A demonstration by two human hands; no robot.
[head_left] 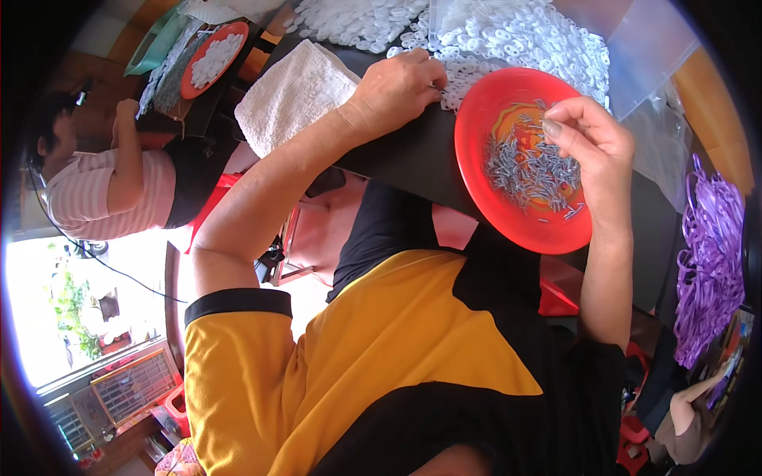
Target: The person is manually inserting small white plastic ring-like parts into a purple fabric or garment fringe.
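At the upper right, the right hand [591, 147] has its thumb and index fingertip pressed together over a red plastic bowl [475, 170] of small grey metal screw-like pins [528, 170], though whether a pin sits between them cannot be told. The left hand [401, 87], at the upper centre, curls its fingers beside heaped white plastic oval rings [524, 44], its grip unclear, with a white terry cloth [290, 99] near its wrist.

Daylight glare from 1 opening [87, 293] at lower left, blown white; edges bent, corners black.
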